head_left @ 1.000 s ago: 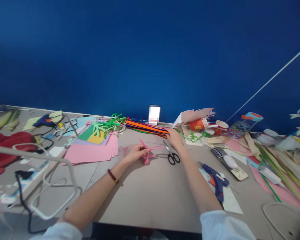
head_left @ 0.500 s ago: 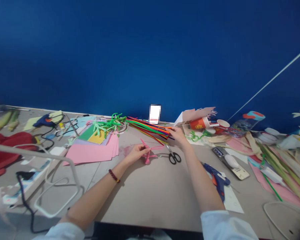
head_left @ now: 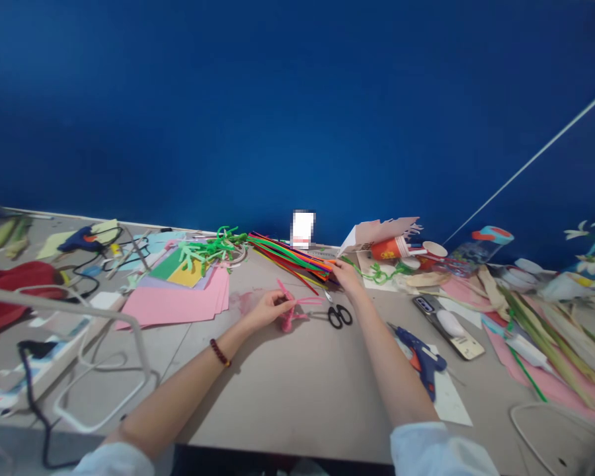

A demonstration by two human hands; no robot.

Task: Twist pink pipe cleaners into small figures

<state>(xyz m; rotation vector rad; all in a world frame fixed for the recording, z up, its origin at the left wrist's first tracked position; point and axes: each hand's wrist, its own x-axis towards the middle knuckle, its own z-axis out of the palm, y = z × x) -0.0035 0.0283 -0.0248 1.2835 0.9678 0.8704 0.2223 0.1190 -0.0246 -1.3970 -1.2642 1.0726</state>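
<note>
My left hand (head_left: pixel 266 309) rests on the grey table (head_left: pixel 287 396) with its fingers closed on a twisted pink pipe-cleaner figure (head_left: pixel 293 308). My right hand (head_left: pixel 346 276) reaches further back and pinches the near end of a bundle of coloured pipe cleaners (head_left: pixel 288 255), which fans out toward the back left. Black-handled scissors (head_left: pixel 338 311) lie just in front of my right hand.
A stack of coloured paper (head_left: pixel 178 294) lies left, with green pipe cleaners (head_left: pixel 214 247) behind it. A blue glue gun (head_left: pixel 420 357) sits right of my right arm, another glue gun (head_left: pixel 82 238) at far left. Red paper cup (head_left: pixel 391 248), phone (head_left: pixel 443 317) and long leaves (head_left: pixel 550 324) crowd the right. A white wire frame (head_left: pixel 89 370) stands front left.
My right hand has lifted the near end of the coloured pipe-cleaner bundle, which has spread apart. My left hand stays on the pink figure.
</note>
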